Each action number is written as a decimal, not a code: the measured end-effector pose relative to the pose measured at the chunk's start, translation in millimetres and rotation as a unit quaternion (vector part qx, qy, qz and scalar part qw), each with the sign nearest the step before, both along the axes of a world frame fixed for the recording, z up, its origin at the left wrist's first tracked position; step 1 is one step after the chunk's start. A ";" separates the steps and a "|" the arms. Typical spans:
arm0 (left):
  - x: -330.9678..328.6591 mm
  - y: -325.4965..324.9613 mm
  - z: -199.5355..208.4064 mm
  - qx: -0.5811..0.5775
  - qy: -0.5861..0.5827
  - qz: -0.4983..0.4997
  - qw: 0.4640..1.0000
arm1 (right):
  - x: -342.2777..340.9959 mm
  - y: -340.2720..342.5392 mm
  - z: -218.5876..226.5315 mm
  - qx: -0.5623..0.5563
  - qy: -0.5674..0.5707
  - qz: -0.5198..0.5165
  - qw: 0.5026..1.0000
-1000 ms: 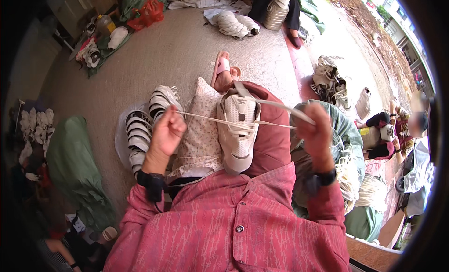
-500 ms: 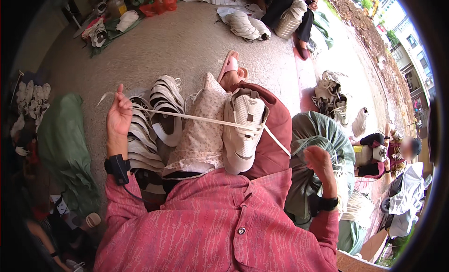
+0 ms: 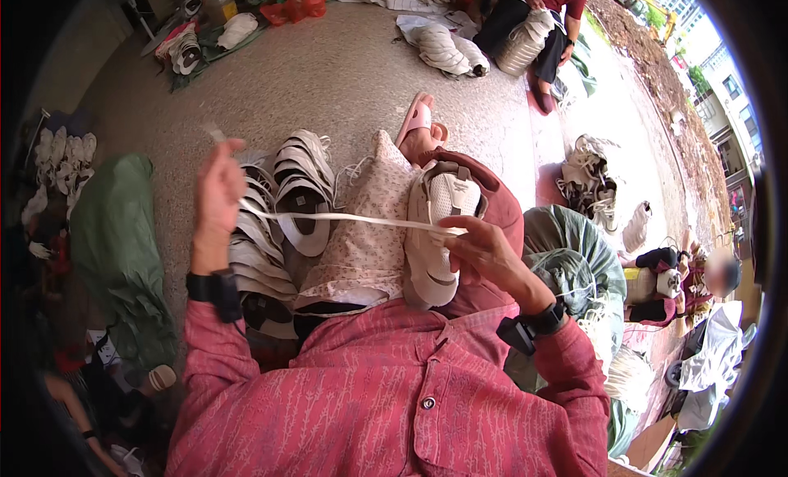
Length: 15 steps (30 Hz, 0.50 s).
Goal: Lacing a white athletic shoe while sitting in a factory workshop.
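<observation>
A pale beige sneaker [image 3: 429,278] rests on my right thigh, its toe toward me. A long white shoelace [image 3: 353,220] stretches nearly level from the sneaker to my left hand [image 3: 220,188]. That hand is closed round the lace off to the left, slightly blurred, and a loose end sticks up beyond its fingers. My right hand [image 3: 491,254] lies over the sneaker's right side, fingers pinched on the lace where it meets the shoe. Part of the sneaker's lacing is hidden under this hand.
Stacked sneaker uppers [image 3: 304,169] stand left of my patterned lap cloth [image 3: 353,255]. A green sack [image 3: 119,239] lies farther left, and a full green bag [image 3: 574,247] sits by my right leg. More shoes [image 3: 593,177] lie right. Another person [image 3: 533,34] sits ahead with shoes.
My right hand has come in from the right onto the lace at the sneaker. My left hand has turned and closed more, still with the lace pulled out leftward.
</observation>
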State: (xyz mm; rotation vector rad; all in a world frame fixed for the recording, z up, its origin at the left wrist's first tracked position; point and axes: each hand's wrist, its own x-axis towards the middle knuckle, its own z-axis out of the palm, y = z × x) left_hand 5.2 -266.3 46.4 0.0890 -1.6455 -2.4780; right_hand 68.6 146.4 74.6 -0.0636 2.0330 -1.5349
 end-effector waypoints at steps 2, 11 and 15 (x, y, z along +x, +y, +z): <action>5.2 40.3 -1.9 -0.146 -0.018 -0.059 0.987 | -0.9 -9.0 -2.7 -0.006 -0.003 0.006 1.000; 15.7 169.7 -32.8 -0.457 0.138 -0.254 0.841 | -3.6 -18.1 -0.8 0.016 -0.001 0.004 1.000; 16.0 173.7 -37.4 -0.439 0.149 -0.243 0.852 | -5.9 -19.4 -0.7 0.017 0.005 0.009 1.000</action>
